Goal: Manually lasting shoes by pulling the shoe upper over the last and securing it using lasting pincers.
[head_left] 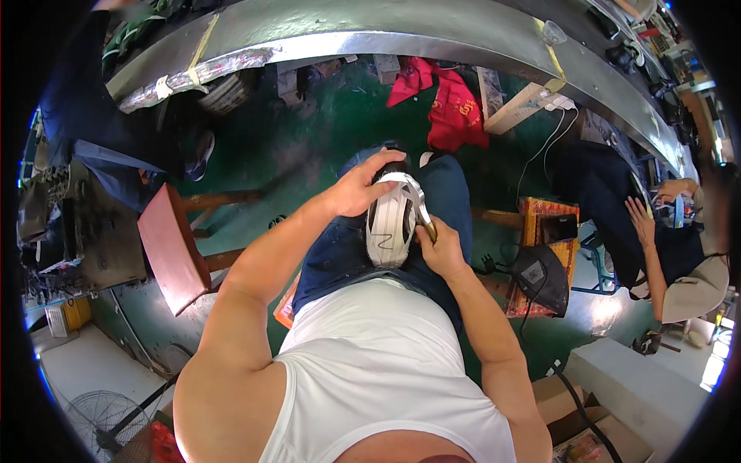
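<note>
Upright between my thighs sits a shoe-shaped piece [391,231], its pale, sole-like face turned up and carrying a dark pen mark. Its far end is black. My left hand [369,184] grips that far end, fingers curled over the top. A shiny pale strip [407,184] runs across the far part and down the right edge. My right hand [444,248] is closed around a metal hand tool [426,219] with a brownish handle, held against the right edge. The tool's jaws or head are partly hidden, so its exact kind cannot be made out.
Ahead runs a long metal-topped bench [340,31]. Red cloth [455,104] lies under it. A reddish padded stool [174,248] stands left, and an orange-patterned seat [532,231] holds a black bag [540,274] on the right. Another person [602,208] sits far right; someone stands far left.
</note>
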Tool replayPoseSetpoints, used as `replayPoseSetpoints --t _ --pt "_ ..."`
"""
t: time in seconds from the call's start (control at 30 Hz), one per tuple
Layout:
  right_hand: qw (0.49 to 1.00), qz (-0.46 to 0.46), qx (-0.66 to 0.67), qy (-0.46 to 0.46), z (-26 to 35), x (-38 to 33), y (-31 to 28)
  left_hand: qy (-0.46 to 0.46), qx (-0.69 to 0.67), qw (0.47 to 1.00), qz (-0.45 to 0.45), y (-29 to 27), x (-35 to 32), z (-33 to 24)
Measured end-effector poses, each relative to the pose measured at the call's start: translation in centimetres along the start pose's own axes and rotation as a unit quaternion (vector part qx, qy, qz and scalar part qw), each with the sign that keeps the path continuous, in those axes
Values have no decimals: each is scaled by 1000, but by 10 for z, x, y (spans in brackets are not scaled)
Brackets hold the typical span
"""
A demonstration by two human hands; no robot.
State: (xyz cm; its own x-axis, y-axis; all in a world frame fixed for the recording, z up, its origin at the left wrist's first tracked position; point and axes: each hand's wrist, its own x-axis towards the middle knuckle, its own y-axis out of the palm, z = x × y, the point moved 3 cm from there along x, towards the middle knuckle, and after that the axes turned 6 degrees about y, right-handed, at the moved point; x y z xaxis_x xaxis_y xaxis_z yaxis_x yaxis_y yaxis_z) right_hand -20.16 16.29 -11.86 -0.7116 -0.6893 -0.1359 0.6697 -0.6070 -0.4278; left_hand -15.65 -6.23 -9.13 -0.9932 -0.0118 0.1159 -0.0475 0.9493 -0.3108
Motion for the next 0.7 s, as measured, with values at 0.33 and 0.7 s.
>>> replayPoseSetpoints --t 0.33,0.7 --pt "982 67 -144 100 53 -36 -35 -30 -48 998 37 14 -11 -10" --pt "964 156 75 200 71 -44 -66 -85 -68 992 -63 21 -5 2"
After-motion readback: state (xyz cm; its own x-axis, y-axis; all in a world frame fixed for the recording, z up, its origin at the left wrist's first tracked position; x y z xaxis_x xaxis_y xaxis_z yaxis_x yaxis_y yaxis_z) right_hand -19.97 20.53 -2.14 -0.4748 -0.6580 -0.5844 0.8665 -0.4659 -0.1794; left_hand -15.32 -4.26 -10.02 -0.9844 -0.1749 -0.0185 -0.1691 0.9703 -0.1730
